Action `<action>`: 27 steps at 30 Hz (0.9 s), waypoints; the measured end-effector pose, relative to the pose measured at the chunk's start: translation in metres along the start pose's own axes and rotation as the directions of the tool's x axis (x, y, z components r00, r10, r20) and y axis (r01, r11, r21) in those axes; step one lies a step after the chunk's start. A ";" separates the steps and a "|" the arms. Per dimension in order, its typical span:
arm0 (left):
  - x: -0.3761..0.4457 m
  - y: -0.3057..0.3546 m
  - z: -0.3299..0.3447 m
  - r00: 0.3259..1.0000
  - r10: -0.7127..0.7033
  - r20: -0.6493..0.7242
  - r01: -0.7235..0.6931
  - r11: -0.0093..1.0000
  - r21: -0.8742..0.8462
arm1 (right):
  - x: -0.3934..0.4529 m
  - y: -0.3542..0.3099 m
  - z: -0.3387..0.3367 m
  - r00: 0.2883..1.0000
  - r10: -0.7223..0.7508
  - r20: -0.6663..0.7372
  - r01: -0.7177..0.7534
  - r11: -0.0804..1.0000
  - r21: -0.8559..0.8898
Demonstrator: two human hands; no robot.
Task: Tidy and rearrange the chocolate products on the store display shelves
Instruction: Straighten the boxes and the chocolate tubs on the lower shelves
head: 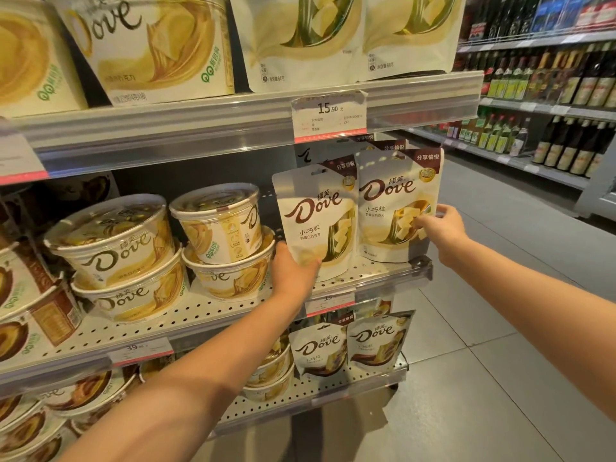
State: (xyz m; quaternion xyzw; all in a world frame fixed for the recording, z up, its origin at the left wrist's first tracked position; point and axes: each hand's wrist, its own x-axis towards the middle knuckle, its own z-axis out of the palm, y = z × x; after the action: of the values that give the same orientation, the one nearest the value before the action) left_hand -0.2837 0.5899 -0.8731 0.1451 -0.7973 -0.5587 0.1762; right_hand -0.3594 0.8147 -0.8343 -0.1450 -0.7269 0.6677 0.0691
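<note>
Both hands grip Dove pouches (shelf's rt edge).

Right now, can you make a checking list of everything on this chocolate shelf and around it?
Surface: perforated metal shelf, middle tier, price tags on its front rail.
Job's things: two white Dove pouches, left pouch tilted, right pouch upright; stacked Dove tubs beside them.
Clutter: nothing seen.
Grippers: left hand holds the left pouch's lower corner; right hand touches the right pouch's edge.
Cables: nothing seen.
Surroundings: bottle shelves across a grey tiled aisle.
</note>
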 end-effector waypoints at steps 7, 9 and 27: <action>-0.035 0.003 -0.033 0.986 0.090 0.140 -0.126 0.954 0.272 | -0.055 0.005 0.002 0.884 -0.402 -0.239 0.307 0.884 -0.353; -0.047 0.005 -0.055 0.977 0.137 0.163 -0.185 0.924 0.334 | -0.079 0.001 0.009 0.818 -0.560 -0.131 0.475 0.786 -0.396; 0.002 0.033 -0.248 0.870 0.488 0.074 -0.271 0.347 0.898 | -0.192 -0.092 0.189 0.367 -0.636 0.679 0.902 0.064 -0.428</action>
State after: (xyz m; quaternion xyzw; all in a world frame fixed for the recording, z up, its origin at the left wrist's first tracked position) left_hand -0.1766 0.3917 -0.7643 0.0822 -0.9561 0.0175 0.2807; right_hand -0.2439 0.5707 -0.7436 0.3657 -0.8874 0.1557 0.2336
